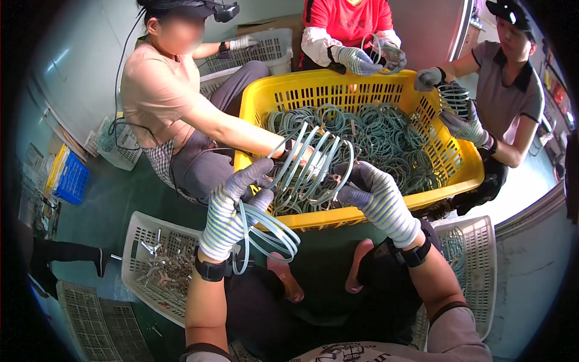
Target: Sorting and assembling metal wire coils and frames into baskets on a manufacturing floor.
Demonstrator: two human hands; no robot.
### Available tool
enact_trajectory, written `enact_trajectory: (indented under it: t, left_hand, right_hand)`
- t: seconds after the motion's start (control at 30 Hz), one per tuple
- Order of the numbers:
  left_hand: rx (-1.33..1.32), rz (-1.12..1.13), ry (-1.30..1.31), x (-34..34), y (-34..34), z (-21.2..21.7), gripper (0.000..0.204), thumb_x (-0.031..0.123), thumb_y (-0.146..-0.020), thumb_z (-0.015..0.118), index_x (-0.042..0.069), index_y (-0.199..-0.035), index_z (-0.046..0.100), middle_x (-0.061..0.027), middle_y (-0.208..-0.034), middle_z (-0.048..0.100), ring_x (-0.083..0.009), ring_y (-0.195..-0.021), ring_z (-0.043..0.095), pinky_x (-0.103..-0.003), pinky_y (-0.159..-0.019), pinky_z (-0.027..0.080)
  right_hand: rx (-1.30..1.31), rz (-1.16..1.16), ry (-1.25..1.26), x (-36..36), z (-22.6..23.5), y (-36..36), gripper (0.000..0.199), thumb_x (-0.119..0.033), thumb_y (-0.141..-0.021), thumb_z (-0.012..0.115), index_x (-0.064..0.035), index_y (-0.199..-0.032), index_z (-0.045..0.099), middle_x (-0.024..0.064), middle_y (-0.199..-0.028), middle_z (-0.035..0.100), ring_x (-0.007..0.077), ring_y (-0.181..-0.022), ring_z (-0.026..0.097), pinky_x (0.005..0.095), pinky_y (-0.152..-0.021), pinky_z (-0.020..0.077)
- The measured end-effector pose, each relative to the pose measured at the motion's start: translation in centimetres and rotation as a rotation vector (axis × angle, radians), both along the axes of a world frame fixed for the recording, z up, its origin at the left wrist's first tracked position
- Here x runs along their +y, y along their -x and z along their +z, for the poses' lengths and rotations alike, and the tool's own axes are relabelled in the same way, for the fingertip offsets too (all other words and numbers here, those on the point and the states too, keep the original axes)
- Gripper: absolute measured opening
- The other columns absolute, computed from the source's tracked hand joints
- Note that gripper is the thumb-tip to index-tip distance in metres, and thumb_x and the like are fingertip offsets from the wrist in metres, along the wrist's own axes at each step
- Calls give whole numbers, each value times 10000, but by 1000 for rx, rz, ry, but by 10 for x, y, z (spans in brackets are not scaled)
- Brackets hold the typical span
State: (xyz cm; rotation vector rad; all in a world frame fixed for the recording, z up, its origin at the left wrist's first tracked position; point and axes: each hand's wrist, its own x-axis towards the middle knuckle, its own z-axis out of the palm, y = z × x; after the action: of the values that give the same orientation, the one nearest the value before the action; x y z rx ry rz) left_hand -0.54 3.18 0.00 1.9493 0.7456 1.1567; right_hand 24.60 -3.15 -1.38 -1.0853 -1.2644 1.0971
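My left fingers (pixel 251 174) and right fingers (pixel 354 196) pinched nearly closed on opposite edges of the blue-green coil (pixel 324 161), held above the yellow basket (pixel 467 166); loose loops (pixel 277 235) hang by my left palm; co-worker's forearm (pixel 241 134) reaches in behind coil; left crate (pixel 128 259) holds metal parts.

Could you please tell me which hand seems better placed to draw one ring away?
Probably the right hand: it appears to hold only one side of the spread rings, while the left hand also carries a hanging bundle.
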Motion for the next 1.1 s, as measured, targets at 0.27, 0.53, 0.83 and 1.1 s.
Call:
enact_trajectory:
  t: [0.27,0.53,0.83,1.1]
  left_hand:
    - [27,52,-120,11,5,-4,352,-83,-751,596,81,-1062,591,-28,-948,623,-32,-615,498,-174,-551,414]
    - [-43,-34,176,9,6,-4,264,-99,-791,555,73,-991,564,-51,-1079,602,-44,-730,539,-178,-603,427]
    - [-195,-156,318,5,6,5,270,-109,-782,580,34,-1010,594,-50,-1023,625,-62,-829,576,-190,-701,475]
    - [-208,9,161,-6,4,7,272,-31,-770,649,-5,-1037,608,-36,-953,643,-38,-707,555,-187,-686,475]
  right_hand:
    - [252,129,323,-9,24,-5,169,-163,-837,635,-61,-965,595,-18,-761,569,11,-523,410,157,-450,299]
    - [492,252,407,-6,17,-6,123,-162,-842,623,-82,-897,547,-37,-670,484,16,-452,358,160,-400,239]
    - [638,385,392,-5,6,1,134,-198,-871,586,-85,-851,516,-15,-662,486,22,-417,323,173,-382,237]
    - [197,131,364,-5,10,7,237,-322,-885,590,-90,-835,576,-30,-644,543,27,-457,387,179,-422,297]
